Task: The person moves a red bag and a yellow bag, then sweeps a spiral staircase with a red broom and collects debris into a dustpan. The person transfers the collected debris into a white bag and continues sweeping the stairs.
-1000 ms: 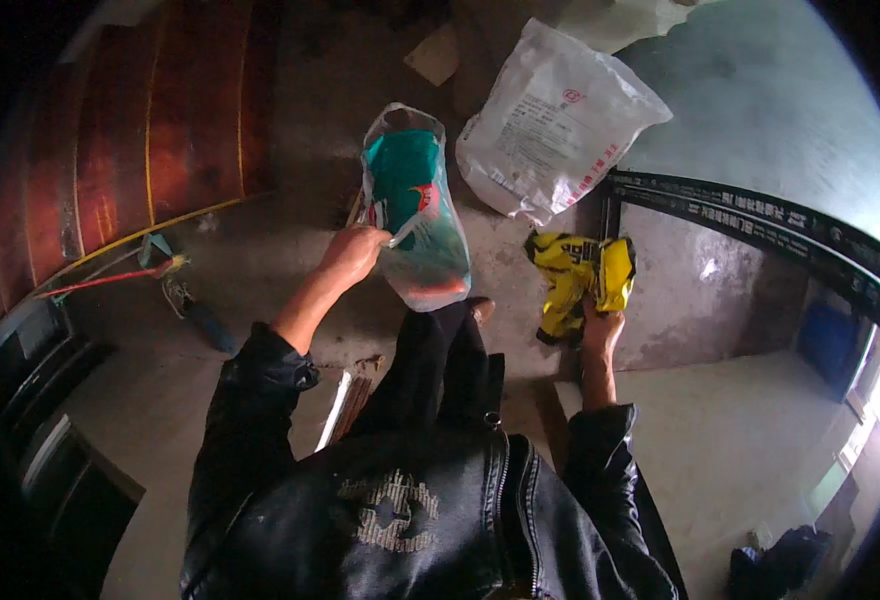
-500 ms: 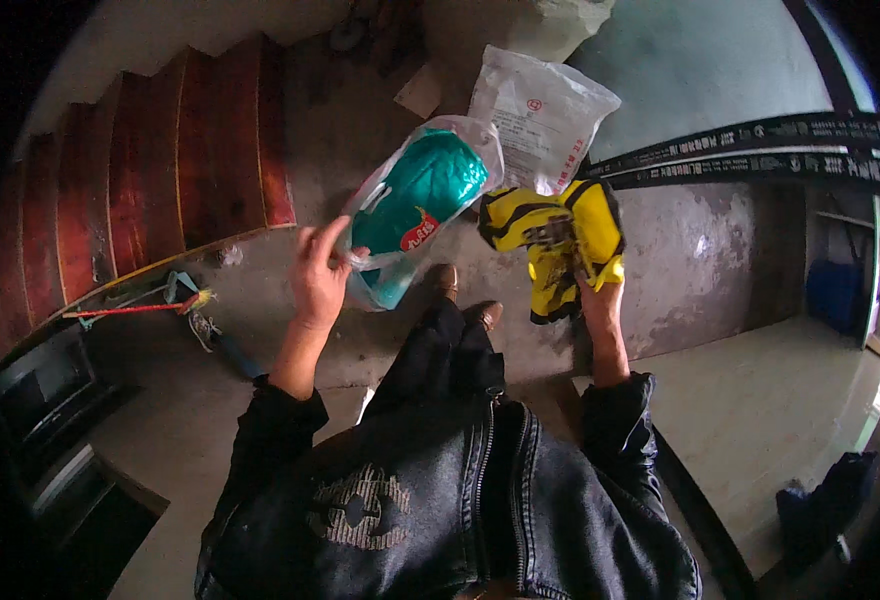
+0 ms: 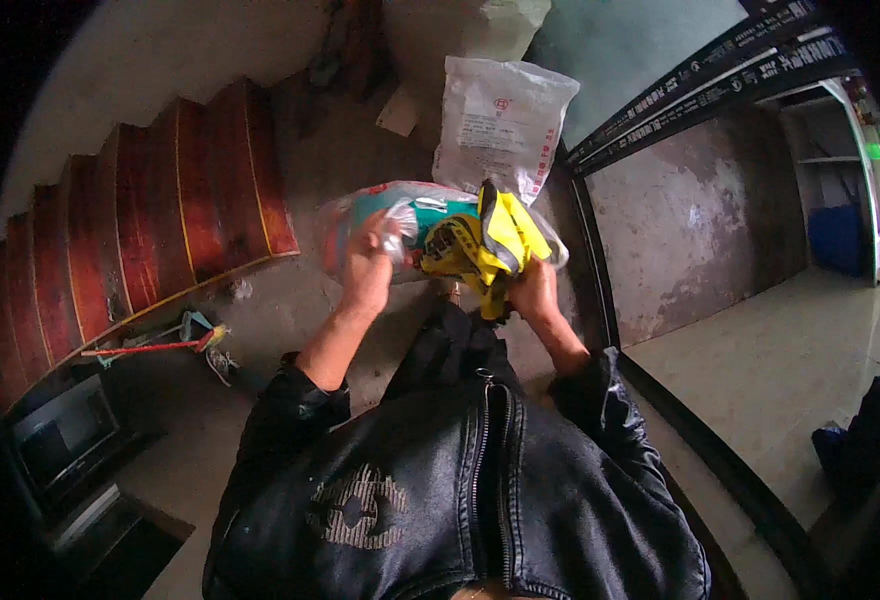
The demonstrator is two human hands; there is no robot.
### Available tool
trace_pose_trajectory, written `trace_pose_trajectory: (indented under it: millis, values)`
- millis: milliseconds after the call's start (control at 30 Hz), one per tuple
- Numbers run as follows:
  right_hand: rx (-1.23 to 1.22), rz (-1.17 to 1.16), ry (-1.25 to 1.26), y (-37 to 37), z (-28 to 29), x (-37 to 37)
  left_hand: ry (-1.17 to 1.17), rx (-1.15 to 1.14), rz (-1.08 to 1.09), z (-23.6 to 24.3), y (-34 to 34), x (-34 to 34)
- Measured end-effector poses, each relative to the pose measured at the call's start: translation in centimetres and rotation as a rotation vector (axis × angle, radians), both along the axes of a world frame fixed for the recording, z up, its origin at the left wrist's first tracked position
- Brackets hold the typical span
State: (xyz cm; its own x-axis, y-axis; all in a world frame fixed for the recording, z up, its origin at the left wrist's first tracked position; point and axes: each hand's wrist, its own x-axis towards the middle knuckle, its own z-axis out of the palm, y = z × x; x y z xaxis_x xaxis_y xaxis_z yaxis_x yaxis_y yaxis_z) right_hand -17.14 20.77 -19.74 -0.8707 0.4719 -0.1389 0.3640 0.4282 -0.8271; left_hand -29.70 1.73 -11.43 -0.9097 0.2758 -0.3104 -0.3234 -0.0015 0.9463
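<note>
My left hand (image 3: 368,272) grips the crinkled top of a clear plastic bag (image 3: 338,225) holding a teal package (image 3: 442,210) and something reddish; the bag lies sideways in front of me and is partly blurred. My right hand (image 3: 532,288) is closed on a crumpled yellow-and-black plastic wrapper (image 3: 505,235), which overlaps the right half of the bag; I cannot tell whether part of it is inside. Just beyond the bag lies a white printed sack (image 3: 500,120). My shoes are mostly hidden beneath the bag.
Red-brown stairs (image 3: 215,185) rise on the left, with a red-handled tool (image 3: 140,348) and a dark boxy object (image 3: 70,430) below them. Black printed strips (image 3: 700,75) border the right side. A blue container (image 3: 835,240) and dark bundle (image 3: 855,440) are farther right.
My hands have come closer together. The clear bag has turned from upright to sideways, and the yellow wrapper has moved left onto it. The view has shifted slightly.
</note>
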Motion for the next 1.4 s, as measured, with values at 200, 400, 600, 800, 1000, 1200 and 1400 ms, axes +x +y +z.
trace_pose_trajectory:
  millis: [200,400,600,800,1000,1200,1400]
  values:
    - [0.078,0.333,0.129,-1.9,0.5,0.4,0.286,-0.098,-0.28,-0.9,3.7,1.4]
    - [-0.554,0.364,0.289,1.2,-4.3,-2.6,0.33,-0.068,-0.624,1.9,7.1,6.4]
    - [-0.761,0.186,0.324,0.8,3.9,-5.9,0.212,0.078,-0.543,2.4,8.6,8.1]
    - [-0.72,0.186,0.294,2.7,-0.3,-10.2,-0.265,0.366,-0.373,8.1,8.9,7.8]
    - [-0.583,0.174,0.145,4.6,0.4,-11.8,-0.412,0.479,-0.421,6.0,6.6,6.4]
    - [0.192,0.267,0.279,5.0,3.4,-4.5,-0.371,0.453,-0.228,4.5,10.2,3.7]
    - [0.648,-0.288,0.182,12.3,2.4,4.8,-0.397,0.437,-0.146,5.7,9.4,3.0]
